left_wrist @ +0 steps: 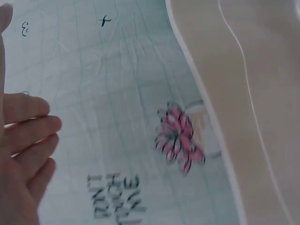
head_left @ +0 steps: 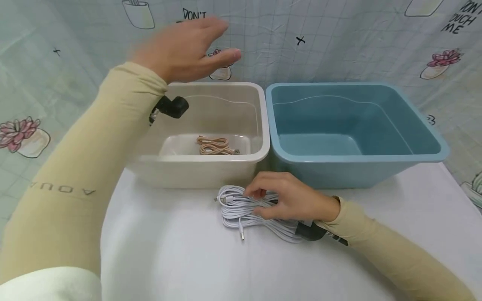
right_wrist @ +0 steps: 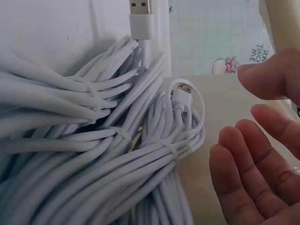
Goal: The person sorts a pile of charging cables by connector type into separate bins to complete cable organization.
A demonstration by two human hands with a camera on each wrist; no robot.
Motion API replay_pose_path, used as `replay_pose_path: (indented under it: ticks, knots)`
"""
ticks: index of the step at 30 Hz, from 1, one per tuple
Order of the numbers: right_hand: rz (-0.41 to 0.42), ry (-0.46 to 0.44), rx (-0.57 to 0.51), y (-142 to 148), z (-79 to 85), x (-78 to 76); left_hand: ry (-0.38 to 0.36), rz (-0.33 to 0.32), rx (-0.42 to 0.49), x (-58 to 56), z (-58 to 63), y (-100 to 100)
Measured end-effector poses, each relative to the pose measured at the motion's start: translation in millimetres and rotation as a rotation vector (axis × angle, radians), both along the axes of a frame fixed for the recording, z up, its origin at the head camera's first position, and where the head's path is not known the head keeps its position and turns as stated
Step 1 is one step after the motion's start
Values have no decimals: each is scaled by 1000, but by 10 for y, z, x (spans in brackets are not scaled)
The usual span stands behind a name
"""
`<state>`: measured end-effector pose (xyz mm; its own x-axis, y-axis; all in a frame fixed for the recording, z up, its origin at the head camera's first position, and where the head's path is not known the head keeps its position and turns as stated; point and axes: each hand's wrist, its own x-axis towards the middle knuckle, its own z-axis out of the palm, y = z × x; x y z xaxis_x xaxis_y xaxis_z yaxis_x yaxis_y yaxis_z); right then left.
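Item: white cables (head_left: 241, 213), several coiled bundles heaped on the white table (head_left: 180, 246), just in front of the cream bin (head_left: 203, 172) and the blue bin (head_left: 350, 169), near where the two meet.
Item: tan cable (head_left: 214, 146), coiled, on the floor of the cream bin.

Hazards, in my judgement: the white bundles overlap, so a pinch that takes in loops of two could drag up both; a pinch on one outer loop alone could draw it out of its tie and loosen the coil. The loose USB plug (head_left: 242, 235) juts from the heap on the near side and could snag on a neighbouring loop or a rim. The black wrist camera (head_left: 174, 107) on the left sleeve hangs over the cream bin and could knock its rim if the arm drops.

Pose, left hand (head_left: 184, 52): raised above the far side of the cream bin, fingers extended, thumb spread apart, nothing held; forearm slanting across the bin's left side.
Pose, right hand (head_left: 288, 196): low over the heap, fingers bent, a wide gap between thumb and fingertips; holding nothing, the fingertips apart from the cables in the right wrist view.
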<state>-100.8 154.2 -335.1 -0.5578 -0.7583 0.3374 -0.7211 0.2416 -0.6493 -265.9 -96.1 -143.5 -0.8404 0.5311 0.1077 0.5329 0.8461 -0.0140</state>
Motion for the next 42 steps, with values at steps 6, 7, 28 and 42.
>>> replay_pose_path:
  ticks: [6,7,28,42]
  knots:
    - [-15,1,8,34,-67,-5,13,-121,106,-139,-244,467]
    - [-20,-2,10,35,-73,-3,10,-151,112,-152,-290,528]
    - [-87,27,40,49,-149,18,-272,-242,-106,-24,-805,1093]
    - [-117,106,72,30,-172,21,-370,-192,-49,-40,-867,1016]
